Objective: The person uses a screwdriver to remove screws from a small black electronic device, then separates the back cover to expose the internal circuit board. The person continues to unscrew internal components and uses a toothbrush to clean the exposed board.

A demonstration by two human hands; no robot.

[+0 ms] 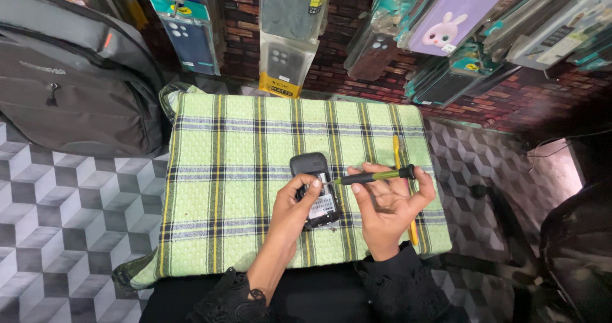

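A small black phone with its back cover off lies on a green plaid cloth. My left hand rests on the phone's left side and holds it down, thumb near its middle. My right hand grips a green and black screwdriver lying almost level, its tip touching the phone's open back. A thin yellow tool lies on the cloth just behind my right hand.
A grey backpack leans at the back left on the patterned floor. Packaged phone cases hang on the brick wall behind the cloth. A dark chair or bag stands at the right.
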